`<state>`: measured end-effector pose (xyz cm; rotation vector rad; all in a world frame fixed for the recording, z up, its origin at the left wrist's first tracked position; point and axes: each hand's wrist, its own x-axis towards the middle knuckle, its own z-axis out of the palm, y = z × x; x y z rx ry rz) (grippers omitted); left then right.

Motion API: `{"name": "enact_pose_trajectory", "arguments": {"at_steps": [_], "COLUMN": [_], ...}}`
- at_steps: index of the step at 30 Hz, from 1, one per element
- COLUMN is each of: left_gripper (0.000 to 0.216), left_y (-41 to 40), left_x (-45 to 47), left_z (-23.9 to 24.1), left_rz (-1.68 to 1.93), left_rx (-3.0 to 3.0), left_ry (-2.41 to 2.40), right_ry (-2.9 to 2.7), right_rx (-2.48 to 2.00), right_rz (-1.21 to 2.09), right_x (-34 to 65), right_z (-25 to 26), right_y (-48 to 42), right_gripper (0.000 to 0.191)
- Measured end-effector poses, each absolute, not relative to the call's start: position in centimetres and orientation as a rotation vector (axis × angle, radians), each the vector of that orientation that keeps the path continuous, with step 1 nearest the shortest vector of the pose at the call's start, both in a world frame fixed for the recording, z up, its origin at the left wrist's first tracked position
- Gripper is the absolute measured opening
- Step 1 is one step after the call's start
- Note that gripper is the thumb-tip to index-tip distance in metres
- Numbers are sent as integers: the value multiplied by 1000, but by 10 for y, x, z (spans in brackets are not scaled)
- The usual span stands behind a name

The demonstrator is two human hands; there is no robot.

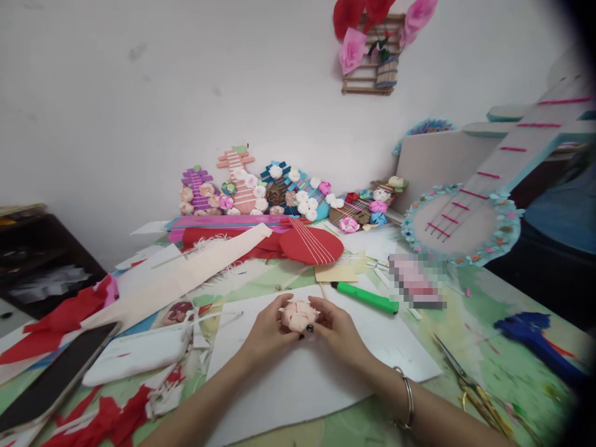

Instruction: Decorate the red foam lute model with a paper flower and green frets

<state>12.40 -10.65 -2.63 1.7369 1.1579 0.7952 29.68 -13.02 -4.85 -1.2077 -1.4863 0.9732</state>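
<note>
A small pale pink paper flower (298,315) sits between both my hands, just above a white sheet (326,379) on the table. My left hand (267,332) curls around its left side with fingers closed on it. My right hand (338,329), a bangle on its wrist, pinches the flower's right side with dark-painted nails showing.
A green craft knife (367,298) lies behind my hands. Scissors (470,385) and a blue glue gun (535,338) lie at the right. A phone (56,379), red paper scraps (60,316) and a cream strip (186,279) lie left. Decorated paper guitars (261,189) line the wall.
</note>
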Motion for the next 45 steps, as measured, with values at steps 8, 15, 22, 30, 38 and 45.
{"name": "enact_pose_trajectory", "arguments": {"at_steps": [8, 15, 22, 30, 38, 45], "left_gripper": [65, 63, 63, 69, 48, 44], "left_y": [-109, -112, -118, -122, -118, -120], "left_x": [124, 125, 127, 130, 129, 130], "left_z": [-30, -37, -32, -31, -38, -34], "left_rz": [812, 886, 896, 919, 963, 952], "left_rx": [1568, 1838, 2028, 1978, 1732, 1792], "left_ry": [1062, 1228, 1302, 1134, 1049, 1078], "right_ry": [-1546, -1599, -1778, -1755, -1765, -1767], "right_rx": [-1257, -1226, -1180, -1280, -1254, -1267], "right_rz": [898, 748, 644, 630, 599, 587], "right_x": [300, 299, 294, 291, 292, 293], "right_z": [-44, -41, -41, -40, -42, -40], "right_y": [-133, -140, -147, -150, -146, -145], "right_gripper": [31, 35, 43, 46, 49, 43]}}
